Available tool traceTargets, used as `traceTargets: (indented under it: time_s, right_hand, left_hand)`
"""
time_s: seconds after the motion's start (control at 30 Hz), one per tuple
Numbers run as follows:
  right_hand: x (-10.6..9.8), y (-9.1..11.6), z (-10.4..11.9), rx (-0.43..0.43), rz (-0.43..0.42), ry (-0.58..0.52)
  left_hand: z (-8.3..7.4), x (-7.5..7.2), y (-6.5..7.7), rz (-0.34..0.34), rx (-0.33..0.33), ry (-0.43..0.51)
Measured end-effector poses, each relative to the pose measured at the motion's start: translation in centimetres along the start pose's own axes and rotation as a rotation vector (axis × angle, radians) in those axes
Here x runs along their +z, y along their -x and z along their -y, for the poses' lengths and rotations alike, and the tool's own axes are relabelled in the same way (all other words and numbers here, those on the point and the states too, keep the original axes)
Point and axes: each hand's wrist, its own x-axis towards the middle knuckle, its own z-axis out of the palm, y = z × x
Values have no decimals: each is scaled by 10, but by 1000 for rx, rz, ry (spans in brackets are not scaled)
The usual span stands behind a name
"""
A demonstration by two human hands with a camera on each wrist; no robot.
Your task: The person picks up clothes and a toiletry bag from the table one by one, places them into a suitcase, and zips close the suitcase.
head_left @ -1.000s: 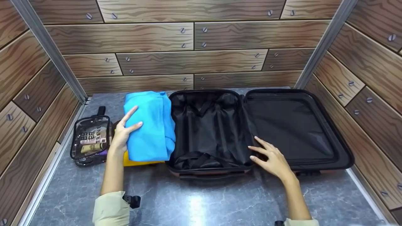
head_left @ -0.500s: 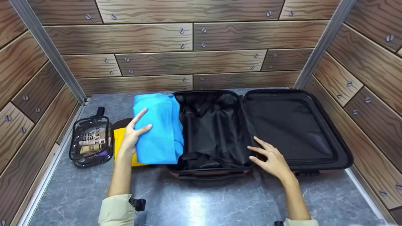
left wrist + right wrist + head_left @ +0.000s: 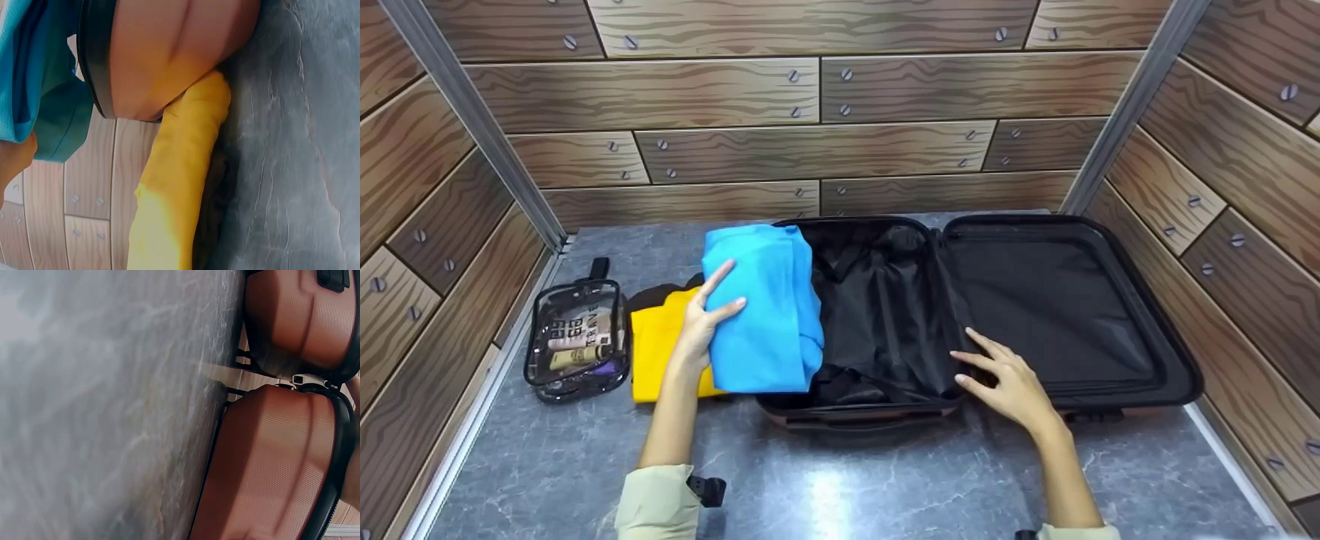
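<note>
Grey surface (image 3: pixel 885 487) beneath suitcase (image 3: pixel 877 315), wood-patterned walls (image 3: pixel 810 146)

Grey marble-look table (image 3: pixel 915 480), brown plank-print walls (image 3: pixel 720 90) behind it and both sides, white glare (image 3: pixel 826 499) near its front.

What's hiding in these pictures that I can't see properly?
Head view:
Some fingers of the left hand: behind the blue cloth.
Part of the suitcase: also behind the blue cloth.
Most of the dark thing: covered by the yellow cloth.
Writing on the tubes in the clear pouch: too small.

Right wrist view:
Most of the right hand: cut off by the right edge.
</note>
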Motion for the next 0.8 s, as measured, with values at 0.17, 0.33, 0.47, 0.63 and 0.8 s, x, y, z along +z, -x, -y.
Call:
traceTargets:
  time_s: [0.17, 0.33, 0.47, 0.63, 0.8]
  right_hand:
    - [0, 0, 0, 3, -1, 0]
    - [0, 0, -1, 2, -3, -1]
    - [1, 1, -1, -1, -5, -3]
    - [0, 1, 0, 7, -1, -4]
    - [0, 1, 1, 11, 6, -4]
  left_hand:
    - [3, 5, -2, 3, 0, 2]
    - [6, 12, -4, 15, 4, 8]
    - [9, 18, -5, 23, 0, 7]
    - [13, 26, -8, 33, -6, 8]
    - [17, 35, -11, 47, -19, 15]
